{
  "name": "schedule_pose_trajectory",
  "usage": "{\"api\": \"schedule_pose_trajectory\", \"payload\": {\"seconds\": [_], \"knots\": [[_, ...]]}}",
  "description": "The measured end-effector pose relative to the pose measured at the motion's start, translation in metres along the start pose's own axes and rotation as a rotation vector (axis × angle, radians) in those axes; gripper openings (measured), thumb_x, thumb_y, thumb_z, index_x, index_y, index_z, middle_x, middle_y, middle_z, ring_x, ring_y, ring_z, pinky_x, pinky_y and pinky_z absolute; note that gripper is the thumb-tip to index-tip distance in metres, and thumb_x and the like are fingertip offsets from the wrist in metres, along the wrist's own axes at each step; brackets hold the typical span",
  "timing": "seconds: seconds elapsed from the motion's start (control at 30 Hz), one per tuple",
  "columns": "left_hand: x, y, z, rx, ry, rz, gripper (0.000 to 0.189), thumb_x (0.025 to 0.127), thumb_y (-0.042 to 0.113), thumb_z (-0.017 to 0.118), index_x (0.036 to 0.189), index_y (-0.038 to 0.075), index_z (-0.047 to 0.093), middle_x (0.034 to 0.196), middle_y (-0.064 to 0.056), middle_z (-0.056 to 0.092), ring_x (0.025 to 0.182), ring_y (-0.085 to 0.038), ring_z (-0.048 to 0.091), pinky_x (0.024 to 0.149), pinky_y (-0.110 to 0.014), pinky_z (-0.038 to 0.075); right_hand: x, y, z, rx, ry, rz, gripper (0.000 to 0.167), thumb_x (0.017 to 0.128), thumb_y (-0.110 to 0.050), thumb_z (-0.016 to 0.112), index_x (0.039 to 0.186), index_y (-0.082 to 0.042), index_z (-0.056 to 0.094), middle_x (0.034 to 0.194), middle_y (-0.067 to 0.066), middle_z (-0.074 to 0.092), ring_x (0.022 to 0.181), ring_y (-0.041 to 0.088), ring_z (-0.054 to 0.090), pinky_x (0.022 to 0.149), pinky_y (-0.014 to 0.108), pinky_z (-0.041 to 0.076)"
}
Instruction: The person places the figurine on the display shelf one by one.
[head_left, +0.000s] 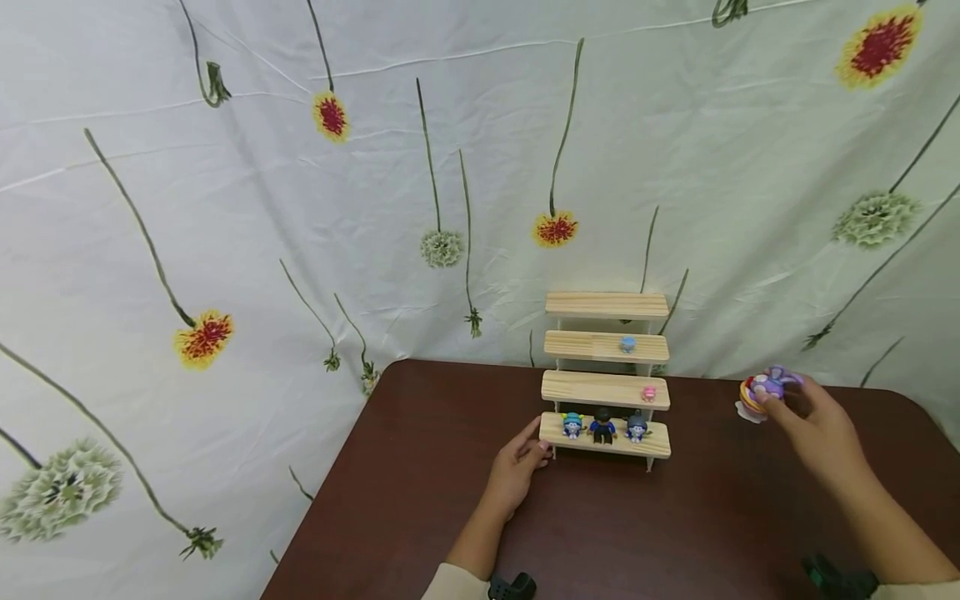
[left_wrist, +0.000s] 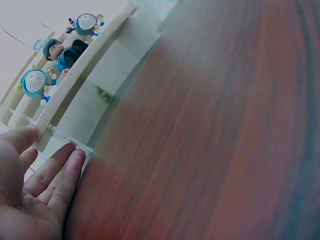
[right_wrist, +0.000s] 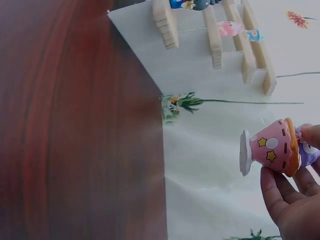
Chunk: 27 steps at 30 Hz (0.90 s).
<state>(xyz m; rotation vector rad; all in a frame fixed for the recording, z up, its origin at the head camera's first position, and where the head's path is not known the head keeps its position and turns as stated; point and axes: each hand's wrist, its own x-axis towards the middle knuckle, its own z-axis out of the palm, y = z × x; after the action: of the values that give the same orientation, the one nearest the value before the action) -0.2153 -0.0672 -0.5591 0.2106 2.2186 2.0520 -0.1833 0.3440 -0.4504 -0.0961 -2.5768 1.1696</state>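
A four-tier display shelf [head_left: 604, 388] with pale wooden planks and clear supports stands on the table. My left hand [head_left: 514, 468] holds the left end of its lowest plank, one digit against the wood and other fingertips at the clear leg [left_wrist: 84, 146]. On that plank sit a teal-hatted figurine [head_left: 572, 426], a dark-haired figurine [head_left: 602, 426] in blue and black, and a grey-hatted figurine [head_left: 637, 427]. My right hand [head_left: 821, 429] grips a purple long-eared toy figure on a pink, star-marked cup base [right_wrist: 270, 148] with a white foot, raised right of the shelf.
A small pink figurine [head_left: 648, 393] sits on the second plank and a small blue figurine [head_left: 627, 343] on the third. The top plank [head_left: 606, 305] is bare. A flower-print cloth [head_left: 480, 200] hangs behind the dark brown table [head_left: 435, 467].
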Motion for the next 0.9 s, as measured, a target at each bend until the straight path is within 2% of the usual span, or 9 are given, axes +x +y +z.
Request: {"api": "schedule_pose_trajectory", "payload": {"seconds": [0.23,0.47,0.73,0.9], "knots": [[-0.001,0.001,-0.001,0.01,-0.002,-0.005,0.054,0.103,0.03,0.06,0.154,0.019,0.045,0.117,-0.018,0.072,0.112,-0.03,0.069,0.097,-0.033,0.06,0.01,-0.013,0.001,0.003,-0.026,0.007,0.058,0.102,-0.042,0.059,0.144,-0.002,0.051,0.13,0.032,0.062,0.088,-0.028,0.037,0.062,0.005,0.042],[0.001,0.0,0.0,-0.005,-0.003,0.003,0.053,0.103,0.026,0.06,0.153,0.018,0.045,0.116,-0.019,0.071,0.112,-0.03,0.069,0.096,-0.03,0.06,0.017,-0.024,0.003,0.076,-0.05,0.008,0.063,0.102,-0.042,0.059,0.148,-0.002,0.046,0.137,0.033,0.056,0.088,-0.026,0.041,0.063,0.003,0.045],[0.003,-0.001,0.0,-0.01,-0.001,-0.001,0.053,0.103,0.026,0.06,0.154,0.018,0.045,0.116,-0.02,0.071,0.111,-0.03,0.069,0.095,-0.027,0.06,0.03,-0.035,0.008,0.1,-0.016,-0.017,0.059,0.101,-0.041,0.061,0.144,-0.002,0.049,0.131,0.024,0.06,0.091,-0.026,0.044,0.066,0.002,0.045],[0.002,-0.002,0.0,-0.011,-0.003,-0.002,0.053,0.103,0.025,0.06,0.154,0.017,0.045,0.117,-0.02,0.071,0.112,-0.03,0.069,0.095,-0.028,0.06,0.038,-0.042,0.012,0.128,-0.013,-0.051,0.058,0.102,-0.037,0.06,0.142,0.002,0.048,0.134,0.029,0.058,0.089,-0.027,0.044,0.066,0.0,0.045]]}}
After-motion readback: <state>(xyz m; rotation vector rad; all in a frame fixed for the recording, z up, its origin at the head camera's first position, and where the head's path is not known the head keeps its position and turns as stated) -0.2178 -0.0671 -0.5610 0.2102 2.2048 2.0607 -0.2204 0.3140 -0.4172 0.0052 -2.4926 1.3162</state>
